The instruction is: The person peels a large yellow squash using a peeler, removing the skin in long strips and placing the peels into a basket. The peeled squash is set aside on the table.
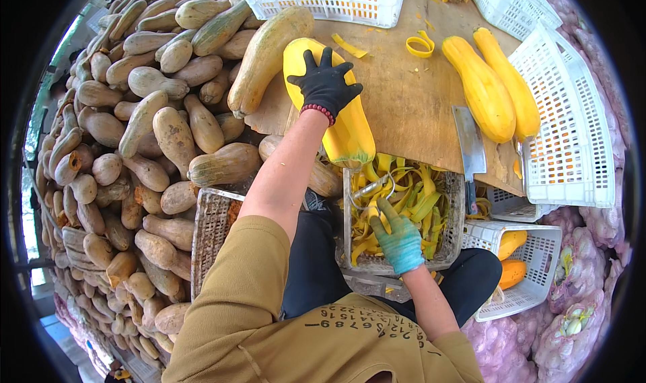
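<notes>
My left hand (325, 80), in a black glove with a red bead bracelet at the wrist, lies with fingers spread on a peeled yellow squash (348, 125), holding it against the wooden board (398, 105). The squash's lower end is greenish and juts past the board's edge. Below it, my right hand (398, 236), in a green and teal glove, grips a peeler (372, 187) with a curved metal frame; the fingers partly hide its handle. The peeler is apart from the squash, above a crate (455, 231) of yellow-green peel strips (424, 201). Beside the peeled squash lies an unpeeled one (272, 55).
A cleaver (470, 140) lies near the board's right edge, beside two peeled squashes (479, 87). White plastic crates (565, 120) stand right and behind. Unpeeled squashes (171, 135) heap up at left. Another crate (204, 241) stands by my left leg. Mesh sacks (570, 302) lie at right.
</notes>
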Demonstrator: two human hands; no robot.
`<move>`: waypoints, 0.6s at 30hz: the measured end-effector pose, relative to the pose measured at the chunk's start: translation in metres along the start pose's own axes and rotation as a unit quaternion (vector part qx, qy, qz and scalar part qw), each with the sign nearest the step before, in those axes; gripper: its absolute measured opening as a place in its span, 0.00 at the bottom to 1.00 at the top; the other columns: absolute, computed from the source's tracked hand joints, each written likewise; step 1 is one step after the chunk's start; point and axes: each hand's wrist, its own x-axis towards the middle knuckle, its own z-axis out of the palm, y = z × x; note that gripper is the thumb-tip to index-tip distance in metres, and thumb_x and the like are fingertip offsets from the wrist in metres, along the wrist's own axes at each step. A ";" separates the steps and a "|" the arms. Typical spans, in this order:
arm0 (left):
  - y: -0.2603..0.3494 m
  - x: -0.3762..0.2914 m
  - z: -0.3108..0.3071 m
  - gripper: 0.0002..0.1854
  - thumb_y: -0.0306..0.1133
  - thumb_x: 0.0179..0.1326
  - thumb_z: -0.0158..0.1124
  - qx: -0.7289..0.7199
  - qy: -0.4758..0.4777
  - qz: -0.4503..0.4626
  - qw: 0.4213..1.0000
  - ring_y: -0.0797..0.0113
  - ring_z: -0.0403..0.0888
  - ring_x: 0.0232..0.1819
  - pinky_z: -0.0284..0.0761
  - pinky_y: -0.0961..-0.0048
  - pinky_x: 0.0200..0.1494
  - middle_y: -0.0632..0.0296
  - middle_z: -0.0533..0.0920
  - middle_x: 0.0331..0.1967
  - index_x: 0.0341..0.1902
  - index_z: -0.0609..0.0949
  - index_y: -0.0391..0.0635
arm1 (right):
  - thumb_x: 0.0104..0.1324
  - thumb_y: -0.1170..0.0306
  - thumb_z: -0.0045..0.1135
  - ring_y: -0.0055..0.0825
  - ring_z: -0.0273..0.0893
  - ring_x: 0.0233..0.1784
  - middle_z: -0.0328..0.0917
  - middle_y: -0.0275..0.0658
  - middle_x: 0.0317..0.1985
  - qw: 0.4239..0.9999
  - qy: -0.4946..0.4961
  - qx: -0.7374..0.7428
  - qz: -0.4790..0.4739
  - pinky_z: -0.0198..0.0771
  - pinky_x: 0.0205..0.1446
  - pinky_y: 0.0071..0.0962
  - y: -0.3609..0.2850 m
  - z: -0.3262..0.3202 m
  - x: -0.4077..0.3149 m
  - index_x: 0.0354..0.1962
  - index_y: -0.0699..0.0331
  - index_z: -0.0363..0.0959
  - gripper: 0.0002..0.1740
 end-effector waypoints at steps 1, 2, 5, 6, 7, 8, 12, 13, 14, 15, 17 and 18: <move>-0.001 -0.002 0.000 0.31 0.63 0.49 0.63 0.001 -0.004 -0.005 1.000 0.46 0.41 0.75 0.44 0.17 0.60 0.69 0.58 0.73 0.60 0.77 0.76 | 0.62 0.60 0.62 0.43 0.79 0.35 0.81 0.50 0.35 0.999 0.026 -0.007 -0.031 0.75 0.40 0.39 -0.005 0.003 0.028 0.56 0.56 0.74 0.25; 0.001 -0.002 0.001 0.31 0.62 0.50 0.63 0.004 -0.002 -0.011 1.000 0.46 0.41 0.75 0.44 0.18 0.60 0.69 0.58 0.72 0.60 0.77 0.76 | 0.62 0.60 0.62 0.44 0.79 0.35 0.81 0.50 0.36 0.992 0.078 -0.006 -0.095 0.75 0.40 0.39 -0.008 0.009 0.050 0.56 0.56 0.74 0.25; 0.000 -0.002 0.002 0.30 0.62 0.50 0.63 0.010 0.005 0.003 1.000 0.45 0.40 0.76 0.45 0.18 0.60 0.69 0.59 0.72 0.60 0.77 0.76 | 0.62 0.59 0.60 0.45 0.79 0.33 0.80 0.51 0.33 0.985 0.139 0.045 -0.087 0.75 0.38 0.41 -0.015 0.021 0.061 0.54 0.53 0.74 0.22; 0.000 -0.002 0.002 0.30 0.62 0.49 0.63 0.012 0.002 0.000 1.000 0.45 0.42 0.75 0.46 0.18 0.59 0.69 0.59 0.72 0.59 0.77 0.76 | 0.63 0.58 0.60 0.45 0.79 0.32 0.79 0.52 0.31 0.982 0.144 0.077 -0.095 0.75 0.38 0.41 -0.015 0.024 0.054 0.53 0.51 0.74 0.21; 0.000 -0.002 0.003 0.30 0.62 0.48 0.63 0.012 0.010 0.000 1.000 0.46 0.44 0.74 0.48 0.18 0.57 0.68 0.59 0.72 0.58 0.77 0.77 | 0.62 0.59 0.60 0.44 0.78 0.30 0.79 0.52 0.30 0.998 0.062 0.019 0.003 0.75 0.36 0.40 -0.013 0.025 0.042 0.53 0.52 0.74 0.22; -0.001 0.000 0.003 0.30 0.62 0.47 0.64 0.014 0.003 -0.005 1.000 0.46 0.46 0.74 0.50 0.18 0.56 0.68 0.59 0.72 0.58 0.78 0.77 | 0.62 0.59 0.61 0.43 0.78 0.29 0.79 0.51 0.30 0.994 -0.041 -0.047 0.084 0.75 0.35 0.39 -0.010 0.023 0.023 0.53 0.53 0.74 0.22; 0.001 0.002 0.005 0.30 0.61 0.49 0.63 0.005 -0.004 -0.005 1.000 0.46 0.41 0.75 0.44 0.17 0.59 0.69 0.58 0.73 0.60 0.77 0.76 | 0.61 0.59 0.62 0.42 0.77 0.26 0.78 0.50 0.28 0.991 0.057 0.102 0.062 0.74 0.31 0.40 -0.002 0.012 -0.004 0.54 0.49 0.74 0.23; 0.001 0.002 0.005 0.31 0.61 0.49 0.63 0.003 -0.004 -0.006 1.000 0.46 0.41 0.75 0.44 0.17 0.60 0.69 0.58 0.73 0.60 0.77 0.76 | 0.61 0.58 0.62 0.43 0.77 0.25 0.78 0.51 0.28 0.990 0.117 0.082 -0.011 0.74 0.30 0.41 -0.003 0.012 0.003 0.55 0.48 0.74 0.24; 0.002 0.002 0.004 0.31 0.61 0.49 0.63 0.004 -0.006 -0.012 1.000 0.46 0.41 0.75 0.44 0.17 0.60 0.69 0.58 0.73 0.60 0.77 0.76 | 0.61 0.58 0.62 0.43 0.77 0.25 0.77 0.51 0.27 0.983 0.161 0.056 -0.062 0.74 0.30 0.41 -0.004 0.013 0.015 0.55 0.46 0.74 0.24; 0.002 0.002 0.003 0.31 0.61 0.49 0.63 0.002 -0.006 -0.011 1.000 0.47 0.41 0.76 0.44 0.18 0.60 0.69 0.57 0.73 0.60 0.77 0.76 | 0.60 0.59 0.63 0.43 0.77 0.26 0.77 0.50 0.26 0.982 0.162 0.024 -0.090 0.74 0.31 0.40 -0.006 0.016 0.033 0.55 0.46 0.74 0.24; 0.003 0.001 0.001 0.31 0.61 0.50 0.62 0.007 -0.015 -0.013 1.000 0.47 0.41 0.76 0.44 0.18 0.60 0.69 0.57 0.73 0.60 0.76 0.76 | 0.59 0.61 0.64 0.44 0.77 0.27 0.76 0.48 0.25 0.977 0.163 -0.045 -0.128 0.75 0.32 0.37 -0.009 0.026 0.060 0.55 0.47 0.74 0.25; 0.004 0.000 0.000 0.30 0.61 0.50 0.62 0.012 -0.012 -0.010 1.000 0.47 0.40 0.76 0.44 0.18 0.61 0.68 0.57 0.73 0.61 0.76 0.76 | 0.59 0.61 0.64 0.44 0.77 0.27 0.76 0.48 0.25 0.987 0.123 -0.059 -0.087 0.75 0.32 0.37 -0.007 0.031 0.064 0.56 0.47 0.74 0.25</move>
